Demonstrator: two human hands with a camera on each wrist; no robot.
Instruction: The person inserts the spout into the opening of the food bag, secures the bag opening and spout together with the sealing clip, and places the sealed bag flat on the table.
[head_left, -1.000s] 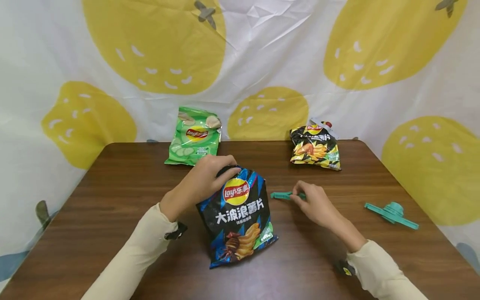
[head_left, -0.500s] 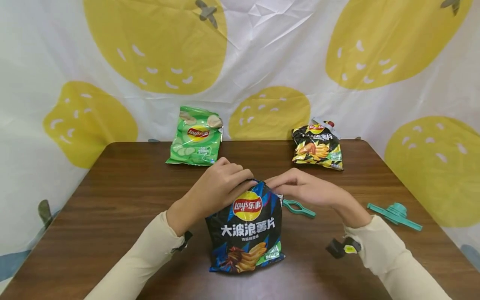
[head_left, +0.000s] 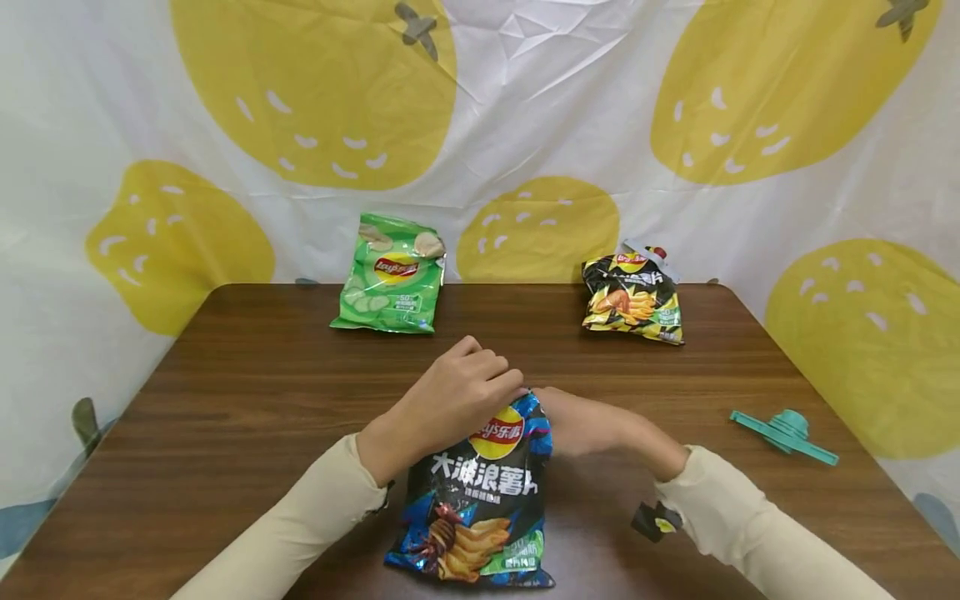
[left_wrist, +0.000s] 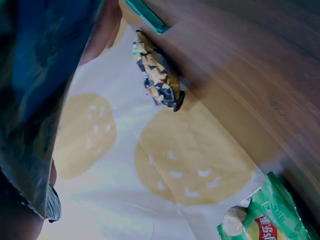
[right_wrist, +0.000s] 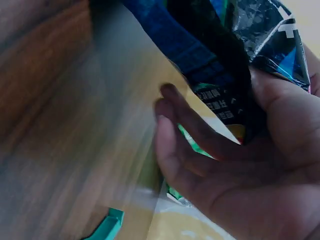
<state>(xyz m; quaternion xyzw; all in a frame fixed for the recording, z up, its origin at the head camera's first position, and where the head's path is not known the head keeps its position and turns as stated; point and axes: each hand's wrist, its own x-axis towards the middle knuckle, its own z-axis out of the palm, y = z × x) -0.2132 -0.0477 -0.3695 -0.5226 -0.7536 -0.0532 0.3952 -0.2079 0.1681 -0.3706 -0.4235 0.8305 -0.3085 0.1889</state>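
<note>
A black-and-blue Lay's chip bag (head_left: 480, 517) stands upright near the table's front, tilted slightly back. My left hand (head_left: 457, 404) grips its top edge from the left. On the other side, my right hand (head_left: 585, 425) holds the bag's upper right edge; its fingertips are hidden behind the bag in the head view. In the right wrist view the thumb (right_wrist: 280, 95) presses against the bag (right_wrist: 200, 55), and other fingers (right_wrist: 172, 145) curve loosely below it. The left wrist view has the bag (left_wrist: 40, 75) filling its left side. A teal sealing clip (head_left: 786, 433) lies to the right.
A green chip bag (head_left: 393, 275) stands at the table's back left, leaning on the lemon-print cloth (head_left: 540, 125). A black-and-yellow chip bag (head_left: 633, 296) with a silver clip (head_left: 651, 254) stands at back right. One teal piece (right_wrist: 107, 225) shows in the right wrist view.
My right hand has left the nearer teal clip and moved left to the bag's upper edge. That clip is now hidden in the head view. Bag and left hand have moved nearer.
</note>
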